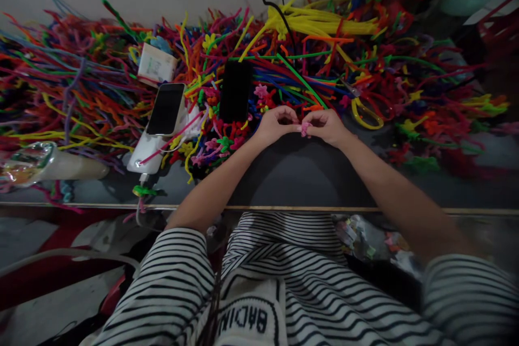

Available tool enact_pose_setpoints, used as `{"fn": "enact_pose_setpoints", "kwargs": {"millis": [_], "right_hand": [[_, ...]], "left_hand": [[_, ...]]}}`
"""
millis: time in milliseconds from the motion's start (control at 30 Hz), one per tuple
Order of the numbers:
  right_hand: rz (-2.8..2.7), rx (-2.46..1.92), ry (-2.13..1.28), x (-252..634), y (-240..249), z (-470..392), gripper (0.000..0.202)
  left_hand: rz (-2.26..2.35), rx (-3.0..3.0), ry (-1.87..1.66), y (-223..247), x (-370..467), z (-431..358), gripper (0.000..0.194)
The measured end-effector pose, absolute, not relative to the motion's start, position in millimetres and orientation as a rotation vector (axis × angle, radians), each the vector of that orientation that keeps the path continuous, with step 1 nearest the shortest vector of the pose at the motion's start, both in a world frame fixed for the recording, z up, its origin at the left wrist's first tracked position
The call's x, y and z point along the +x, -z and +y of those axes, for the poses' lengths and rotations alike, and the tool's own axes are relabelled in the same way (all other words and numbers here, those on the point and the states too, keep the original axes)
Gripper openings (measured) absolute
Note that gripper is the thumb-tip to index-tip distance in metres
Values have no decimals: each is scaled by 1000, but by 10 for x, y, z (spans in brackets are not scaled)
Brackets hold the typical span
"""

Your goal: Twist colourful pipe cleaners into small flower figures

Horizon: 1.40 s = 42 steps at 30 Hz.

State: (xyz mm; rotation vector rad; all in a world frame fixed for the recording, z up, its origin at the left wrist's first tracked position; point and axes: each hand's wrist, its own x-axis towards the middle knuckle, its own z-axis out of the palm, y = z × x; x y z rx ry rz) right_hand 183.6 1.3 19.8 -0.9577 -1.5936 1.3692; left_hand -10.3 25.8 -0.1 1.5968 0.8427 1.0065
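Both hands meet over the dark table [300, 178], near its middle. Between my fingertips is a small pink twisted pipe cleaner piece [305, 128]. My right hand [326, 125] pinches it between thumb and forefinger. From the other side, my left hand [278, 123] also has thumb and forefinger closed at the pink piece. Just beyond the hands lie small finished pipe cleaner flowers [260, 91] in pink, red and other colours. A green pipe cleaner [302, 81] slants down towards my right hand.
Heaps of coloured pipe cleaners [93, 86] cover the back and left. A black phone [235, 91], a second phone [166, 109] on a white power bank [145, 154], and a lidded plastic cup [60, 164] lie leftward. Yellow-handled scissors [367, 114] lie right. The table's front edge [300, 208] is near my lap.
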Motion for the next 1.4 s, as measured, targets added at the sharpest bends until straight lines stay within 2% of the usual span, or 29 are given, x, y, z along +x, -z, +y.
{"fn": "enact_pose_setpoints", "kwargs": {"millis": [167, 367, 667, 1100, 1400], "right_hand": [[-1439, -1082, -1210, 1732, -107, 45, 33], [-1419, -1142, -1057, 1709, -111, 11, 35], [-1413, -1113, -1059, 1732, -133, 18, 46], [-1489, -1214, -778, 1716, -84, -23, 33], [-1486, -1213, -806, 1704, -68, -23, 33]], "left_hand": [[1045, 1811, -1188, -69, -49, 107, 19], [1070, 1979, -1228, -98, -29, 65, 9], [1148, 2036, -1275, -79, -20, 41, 14], [1142, 2032, -1276, -81, -15, 60, 10], [1285, 2056, -1268, -90, 4, 28, 14]]}}
